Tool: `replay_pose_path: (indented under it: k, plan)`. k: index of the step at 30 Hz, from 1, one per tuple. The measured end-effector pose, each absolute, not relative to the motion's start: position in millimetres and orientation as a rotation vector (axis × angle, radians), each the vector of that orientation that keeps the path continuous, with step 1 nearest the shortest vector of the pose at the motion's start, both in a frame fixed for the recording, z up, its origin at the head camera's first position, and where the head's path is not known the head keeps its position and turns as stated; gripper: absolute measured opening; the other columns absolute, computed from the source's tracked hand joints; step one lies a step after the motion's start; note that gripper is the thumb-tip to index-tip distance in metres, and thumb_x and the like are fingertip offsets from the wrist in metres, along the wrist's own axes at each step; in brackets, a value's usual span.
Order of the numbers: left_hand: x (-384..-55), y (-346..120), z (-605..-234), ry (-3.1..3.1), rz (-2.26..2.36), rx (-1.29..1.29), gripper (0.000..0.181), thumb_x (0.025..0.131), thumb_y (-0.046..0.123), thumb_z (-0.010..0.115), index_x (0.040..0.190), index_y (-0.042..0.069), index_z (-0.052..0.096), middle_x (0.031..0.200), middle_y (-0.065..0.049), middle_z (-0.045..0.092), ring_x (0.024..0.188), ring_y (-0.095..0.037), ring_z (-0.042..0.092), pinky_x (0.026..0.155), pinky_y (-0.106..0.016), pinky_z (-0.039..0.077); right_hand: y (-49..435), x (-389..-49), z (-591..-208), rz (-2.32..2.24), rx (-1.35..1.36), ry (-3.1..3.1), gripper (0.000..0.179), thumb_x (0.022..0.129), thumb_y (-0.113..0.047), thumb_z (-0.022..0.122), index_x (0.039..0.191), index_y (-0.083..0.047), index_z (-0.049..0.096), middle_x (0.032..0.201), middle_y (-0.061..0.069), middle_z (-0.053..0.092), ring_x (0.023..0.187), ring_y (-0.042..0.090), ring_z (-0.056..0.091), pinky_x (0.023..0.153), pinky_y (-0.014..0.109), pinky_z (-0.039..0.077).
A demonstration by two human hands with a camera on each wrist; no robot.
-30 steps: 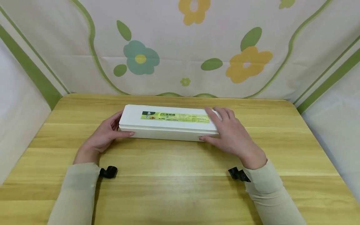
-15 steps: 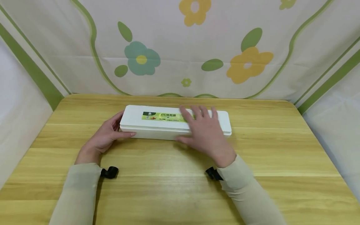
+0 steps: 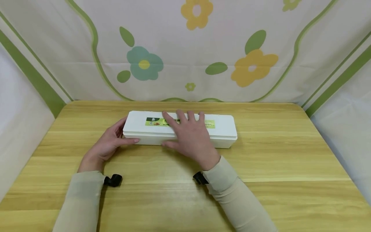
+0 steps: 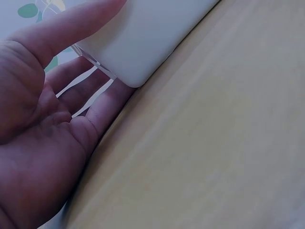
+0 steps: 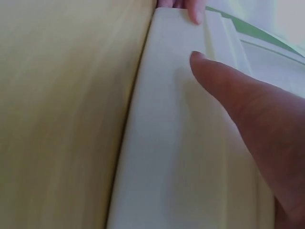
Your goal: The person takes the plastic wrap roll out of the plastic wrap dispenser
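Observation:
A long white cling film box [image 3: 221, 130] with a green-yellow label [image 3: 153, 122] lies on the wooden table in the head view. My left hand [image 3: 107, 141] holds its left end, thumb on the front face and the other fingers round the end. The left wrist view shows that hand [image 4: 47, 105] close to the box's corner [image 4: 143, 57]. My right hand [image 3: 192, 137] is spread over the middle of the lid, covering part of the label, its thumb in front. In the right wrist view that thumb [image 5: 238, 90] points along the front face; contact is unclear.
The wooden table [image 3: 162, 199] extends around the box on all sides. A floral cloth backdrop [image 3: 185, 58] rises behind the table's far edge, with white cloth at both sides. Black camera mounts [image 3: 113, 180] stick out at both wrists.
My right hand has slid left from the box's right end to the middle of its lid, uncovering the right end. The left hand and the box have stayed put.

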State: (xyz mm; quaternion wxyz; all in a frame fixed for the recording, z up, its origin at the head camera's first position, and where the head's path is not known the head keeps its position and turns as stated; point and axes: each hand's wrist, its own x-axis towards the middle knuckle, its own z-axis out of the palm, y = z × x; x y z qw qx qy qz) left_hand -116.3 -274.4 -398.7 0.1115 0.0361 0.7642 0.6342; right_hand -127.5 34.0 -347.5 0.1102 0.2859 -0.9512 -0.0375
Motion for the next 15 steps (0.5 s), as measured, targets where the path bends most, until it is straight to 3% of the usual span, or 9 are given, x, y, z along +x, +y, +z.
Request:
replay_pose_path:
  k: [8, 15]
  plan:
    - [-115, -275, -396, 2.253, 1.846, 0.099, 0.099, 0.091, 0.004, 0.086, 0.171, 0.023, 0.032, 0.163, 0.001, 0.046, 0.151, -0.014, 0.034, 0.107, -0.011, 0.039, 33, -131, -354, -0.148, 0.822, -2.652, 0.091, 0.090, -0.084, 0.061, 0.164, -0.036, 0.038, 0.139, 0.007, 0.062, 0.120, 0.037, 0.062, 0.098, 0.062, 0.047]
    - [-116, -273, -397, 2.256, 1.841, 0.111, 0.098, 0.091, 0.005, 0.086, 0.171, 0.023, 0.032, 0.161, 0.002, 0.048, 0.146, -0.014, 0.038, 0.106, -0.013, 0.043, 23, -128, -354, -0.117, 0.776, -2.720, 0.092, 0.089, -0.086, 0.059, 0.163, -0.033, 0.042, 0.136, 0.009, 0.063, 0.121, 0.039, 0.062, 0.105, 0.066, 0.045]
